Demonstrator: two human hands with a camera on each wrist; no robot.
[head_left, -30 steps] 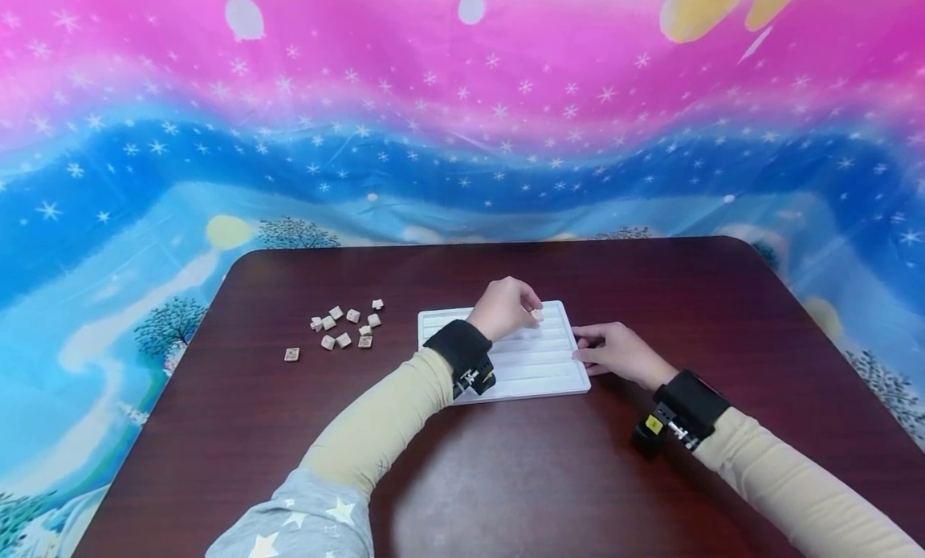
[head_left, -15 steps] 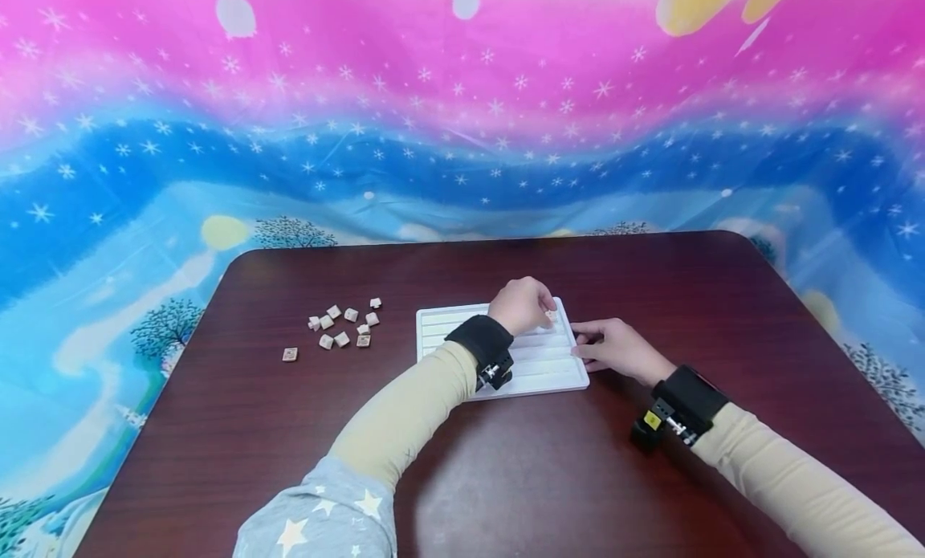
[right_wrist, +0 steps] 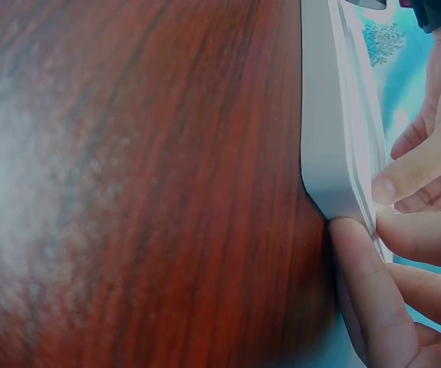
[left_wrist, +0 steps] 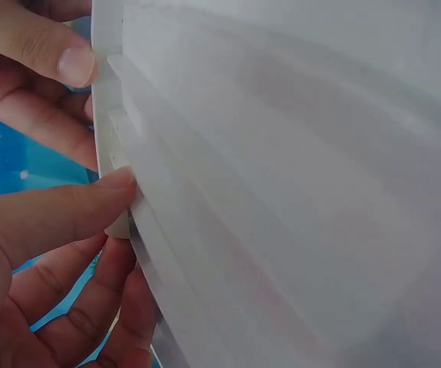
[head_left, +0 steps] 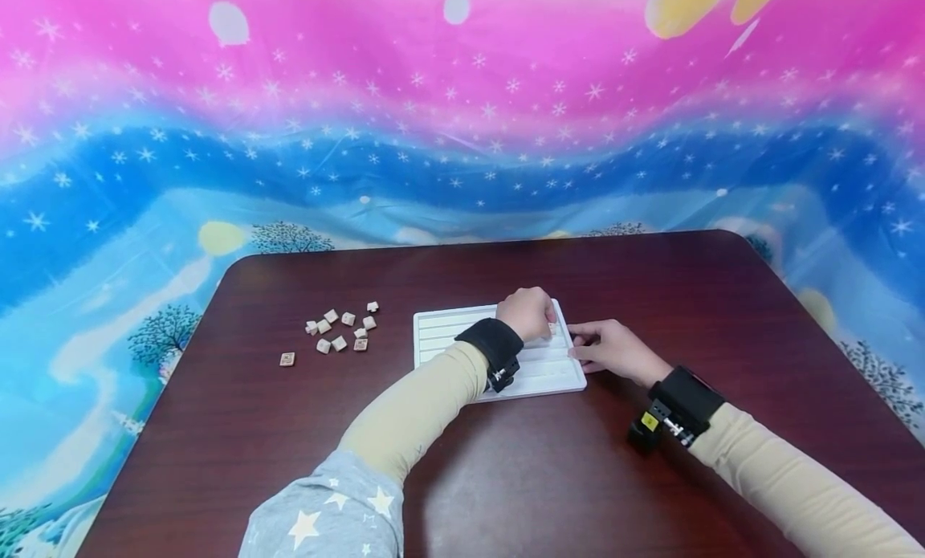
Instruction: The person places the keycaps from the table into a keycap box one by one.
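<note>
A white tray with long parallel ridges lies on the dark table. Over its far right part, my left hand pinches a small cream tile between thumb and fingers, down at one of the slots near the right rim. The tile's face is mostly hidden by the fingers. My right hand holds the tray's right edge, with the thumb and fingers at the rim. In the right wrist view, the right thumb lies against the tray's outer wall near its corner.
Several loose cream tiles lie scattered on the table left of the tray. One tile sits apart, further left, with its printed side up. A patterned cloth hangs behind the table.
My left hand has moved right across the tray with the tile, then slightly down toward the slot at the right rim. The right hand keeps its place on the tray edge.
</note>
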